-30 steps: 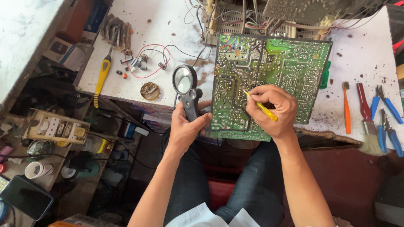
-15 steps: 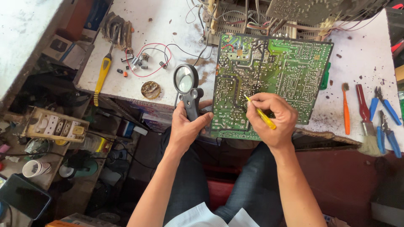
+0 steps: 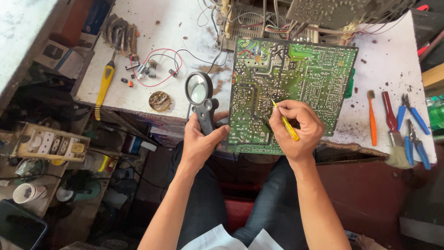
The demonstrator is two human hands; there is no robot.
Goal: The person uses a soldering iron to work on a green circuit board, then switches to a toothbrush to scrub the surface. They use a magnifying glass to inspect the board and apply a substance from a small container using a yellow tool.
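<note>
A: Circuit board [image 3: 296, 88] lies solder side up on the white bench [image 3: 152, 41], its near edge overhanging. Right hand [image 3: 298, 127] is closed on a yellow probe [image 3: 286, 122] with the tip on the board. Left hand [image 3: 199, 143] grips a black magnifier [image 3: 200, 95].

B: Risk?

A: Probable slip: the tip could bridge adjacent joints. Board is green, densely tracked, with wires at the far edge.

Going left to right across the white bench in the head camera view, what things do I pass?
Yellow-handled screwdriver → round brass-coloured disc → magnifying glass in the left hand → green circuit board → orange-handled brush → red-handled tool → blue-handled pliers.
</note>
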